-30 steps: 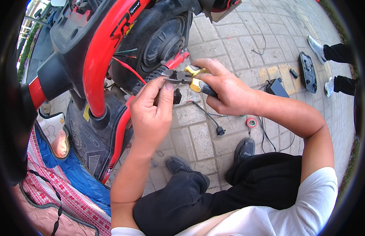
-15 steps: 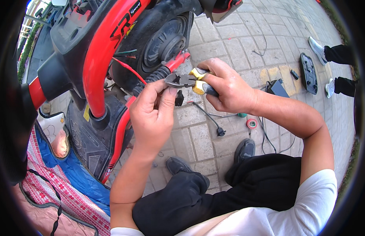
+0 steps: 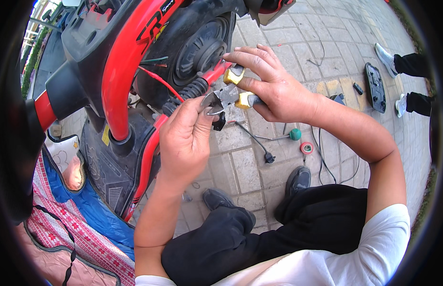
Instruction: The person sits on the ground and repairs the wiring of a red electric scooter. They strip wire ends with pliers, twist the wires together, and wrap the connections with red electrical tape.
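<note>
Gripping the yellow-handled metal cutting pliers [image 3: 229, 93], the right hand [image 3: 274, 88] is closed around both handles, with the steel nose pointing left toward the left hand [image 3: 185, 138]. The pliers sit just in front of the black rear wheel [image 3: 197, 50] of the red and black electric scooter [image 3: 121, 71], beside its ribbed black spring [image 3: 185, 93]. The left hand's fingers are pinched together at the plier tips, thumb and forefinger touching the metal; what they pinch is too small to tell. Compared with a second ago, the pliers have lifted slightly and turned, so the handles now spread more openly in the right hand, and the left hand has closed in tighter at the nose.

A thin red wire [image 3: 157, 81] runs from the scooter's body down toward the spring. Just below the hands, a black cable with a plug [image 3: 259, 145] lies on the grey paving stones [image 3: 240, 167]. Near it rest a green-handled screwdriver [image 3: 288, 136] and a small roll of red tape [image 3: 306, 148]. A black plastic panel [image 3: 375, 88] lies farther right, close to another person's light shoes [image 3: 386, 57]. The person's own black shoes [image 3: 298, 180] sit on the paving below.
</note>
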`<state>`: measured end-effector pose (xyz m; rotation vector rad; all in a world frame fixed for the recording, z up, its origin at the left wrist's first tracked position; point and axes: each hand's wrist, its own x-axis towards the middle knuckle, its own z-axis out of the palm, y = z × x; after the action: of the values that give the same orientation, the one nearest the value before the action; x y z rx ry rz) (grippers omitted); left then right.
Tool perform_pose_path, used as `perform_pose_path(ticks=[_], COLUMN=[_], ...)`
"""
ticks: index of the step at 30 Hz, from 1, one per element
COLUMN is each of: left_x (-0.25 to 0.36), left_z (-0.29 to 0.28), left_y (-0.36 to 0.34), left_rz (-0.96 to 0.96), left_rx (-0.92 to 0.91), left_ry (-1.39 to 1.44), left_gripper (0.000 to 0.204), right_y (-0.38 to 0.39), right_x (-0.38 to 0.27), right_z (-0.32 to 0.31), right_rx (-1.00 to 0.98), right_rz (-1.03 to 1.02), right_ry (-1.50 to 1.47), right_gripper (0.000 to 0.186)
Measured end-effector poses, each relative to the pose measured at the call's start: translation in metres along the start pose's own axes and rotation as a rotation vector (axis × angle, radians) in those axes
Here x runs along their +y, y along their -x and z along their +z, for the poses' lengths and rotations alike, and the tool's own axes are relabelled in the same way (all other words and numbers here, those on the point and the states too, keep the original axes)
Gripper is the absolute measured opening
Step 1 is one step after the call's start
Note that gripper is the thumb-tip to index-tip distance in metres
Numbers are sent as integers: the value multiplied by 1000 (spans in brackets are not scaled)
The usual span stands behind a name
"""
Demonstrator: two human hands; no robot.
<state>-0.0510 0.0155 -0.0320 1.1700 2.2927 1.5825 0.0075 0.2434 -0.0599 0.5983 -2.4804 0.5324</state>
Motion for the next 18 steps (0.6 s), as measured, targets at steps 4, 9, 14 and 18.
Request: perform_pose_path(ticks=[4,9,14,18], left_x=[2,-2,-19,-36], left_z=[-4,-1,-2,-3], left_y=[0,1,3,-2], left_rz=[-12,4,11,98], left_rx=[-31,21,27,-36], left_ry=[8,28,154,352], left_gripper=[17,17,16,15], right_y=[2,10,9,14], right_x=[2,0,-15,-33], right_z=[2,4,-5,-16], right_rx=[15,-45,-130,-490], right_rz=[-2,60,137,382], right_ry=[-54,-117,-676,-1222], right_gripper=[42,37,31,30])
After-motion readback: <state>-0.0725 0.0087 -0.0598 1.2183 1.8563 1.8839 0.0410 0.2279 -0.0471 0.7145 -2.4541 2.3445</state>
